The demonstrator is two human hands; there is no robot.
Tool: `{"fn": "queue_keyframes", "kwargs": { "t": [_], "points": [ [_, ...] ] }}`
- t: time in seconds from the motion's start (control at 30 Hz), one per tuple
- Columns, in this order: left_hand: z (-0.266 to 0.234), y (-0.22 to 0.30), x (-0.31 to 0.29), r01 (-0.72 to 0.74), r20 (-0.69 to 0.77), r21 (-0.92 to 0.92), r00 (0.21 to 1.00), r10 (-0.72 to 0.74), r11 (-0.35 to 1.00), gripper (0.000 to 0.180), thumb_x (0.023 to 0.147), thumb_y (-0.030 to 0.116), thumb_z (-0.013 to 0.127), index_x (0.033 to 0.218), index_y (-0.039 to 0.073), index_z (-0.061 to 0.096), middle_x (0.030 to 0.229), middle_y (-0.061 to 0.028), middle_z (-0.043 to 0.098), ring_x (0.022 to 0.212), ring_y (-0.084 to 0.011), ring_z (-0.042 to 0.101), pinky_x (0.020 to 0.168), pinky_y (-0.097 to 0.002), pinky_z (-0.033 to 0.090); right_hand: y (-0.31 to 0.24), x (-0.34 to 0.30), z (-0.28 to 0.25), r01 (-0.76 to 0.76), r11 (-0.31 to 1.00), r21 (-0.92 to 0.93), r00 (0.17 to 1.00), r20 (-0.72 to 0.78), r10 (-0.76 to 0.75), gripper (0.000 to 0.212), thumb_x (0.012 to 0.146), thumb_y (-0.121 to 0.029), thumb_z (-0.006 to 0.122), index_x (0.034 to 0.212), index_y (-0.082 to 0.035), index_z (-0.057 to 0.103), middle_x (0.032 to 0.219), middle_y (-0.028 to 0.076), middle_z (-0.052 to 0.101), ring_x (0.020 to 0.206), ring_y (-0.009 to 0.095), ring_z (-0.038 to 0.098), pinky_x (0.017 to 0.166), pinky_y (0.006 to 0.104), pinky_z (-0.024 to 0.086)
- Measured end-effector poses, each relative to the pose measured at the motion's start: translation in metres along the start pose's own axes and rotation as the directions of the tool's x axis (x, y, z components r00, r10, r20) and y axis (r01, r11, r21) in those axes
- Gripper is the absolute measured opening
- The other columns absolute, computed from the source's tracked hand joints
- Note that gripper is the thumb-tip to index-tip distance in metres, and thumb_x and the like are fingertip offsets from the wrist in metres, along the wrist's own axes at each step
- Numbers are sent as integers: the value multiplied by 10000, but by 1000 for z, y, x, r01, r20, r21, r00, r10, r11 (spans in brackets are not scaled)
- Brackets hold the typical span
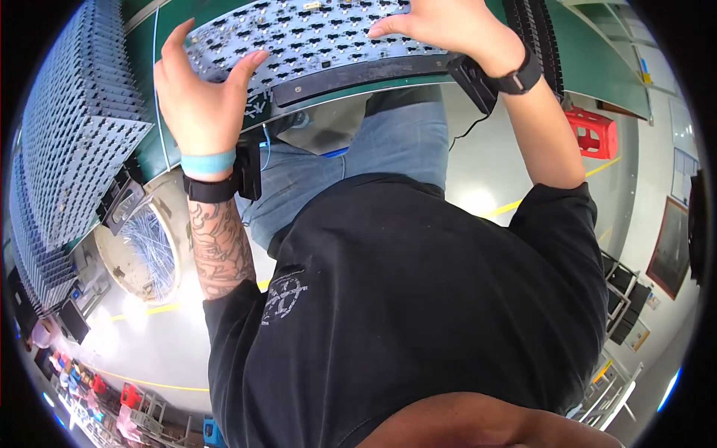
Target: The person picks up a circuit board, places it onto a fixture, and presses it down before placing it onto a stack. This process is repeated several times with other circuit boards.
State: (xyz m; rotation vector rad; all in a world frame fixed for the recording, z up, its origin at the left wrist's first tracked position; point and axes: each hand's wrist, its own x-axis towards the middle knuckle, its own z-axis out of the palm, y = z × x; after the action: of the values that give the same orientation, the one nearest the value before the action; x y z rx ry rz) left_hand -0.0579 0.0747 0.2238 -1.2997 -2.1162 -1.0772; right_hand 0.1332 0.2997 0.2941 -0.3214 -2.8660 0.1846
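A light-blue circuit board [314, 37] with rows of small black parts lies on the green work table, its far side cut off by the upper edge. My left hand [200, 101] is at its left end, open, with thumb and fingers spread; the thumb tip is over the board and the fingers are by its left corner. At the right end is my right hand [455, 30], its thumb stretched out over the board; its other fingers are mostly cut off by the frame. A long black bar [366, 73] runs along the board's near side.
Tall stacks of similar boards [82, 142] rise at the left. Below them stands a round bin [112, 257] with thin pale strips. Black ribbed strips [534, 33] lie right of the board on the green table [597, 63]. A red stool [594, 134] stands at the right.
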Motion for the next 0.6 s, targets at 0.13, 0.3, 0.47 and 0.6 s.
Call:
{"fn": "queue_keyframes", "kwargs": {
  "t": [0.13, 0.3, 0.47, 0.6],
  "points": [
    [10, -2, 10, 176, 247, 73, 950, -189, 982, 831, 722, 407, 924, 1406, 95, 570, 1193, -207, 638, 1064, -375, 647, 883, -462, 529, 24, 19, 8, -41, 996, 81, 989, 147, 29, 479, 649, -327, 916, 885, -29, 623, 848, 211, 672, 856, 425, 665, 722, 459, 516],
    [8, -20, 4, 94, 228, 150, 965, -127, 984, 750, 774, 372, 891, 1404, 90, 598, 1184, -214, 641, 1065, -356, 652, 891, -441, 531, 47, 47, 31, -56, 946, 320, 937, 343, -61, 469, 676, -331, 922, 912, -10, 675, 854, 195, 702, 812, 353, 694, 710, 405, 525],
    [-31, -9, -7, 165, 72, -71, 984, -160, 984, 441, 856, 202, 825, 1253, 53, 702, 1121, -170, 675, 985, -319, 666, 861, -397, 535, 52, 61, 23, -292, 879, 376, 848, 526, 57, 438, 719, -314, 918, 911, 7, 691, 793, 127, 703, 751, 213, 672, 681, 347, 506],
    [-53, -13, -25, 150, -5, -75, 989, -151, 986, 200, 892, 48, 748, 1089, 16, 743, 998, -138, 708, 914, -300, 667, 838, -372, 528, 75, 79, 18, -304, 837, 455, 872, 487, 52, 414, 740, -296, 918, 898, 8, 683, 747, 65, 672, 732, 153, 630, 666, 324, 487]
  ]
}}
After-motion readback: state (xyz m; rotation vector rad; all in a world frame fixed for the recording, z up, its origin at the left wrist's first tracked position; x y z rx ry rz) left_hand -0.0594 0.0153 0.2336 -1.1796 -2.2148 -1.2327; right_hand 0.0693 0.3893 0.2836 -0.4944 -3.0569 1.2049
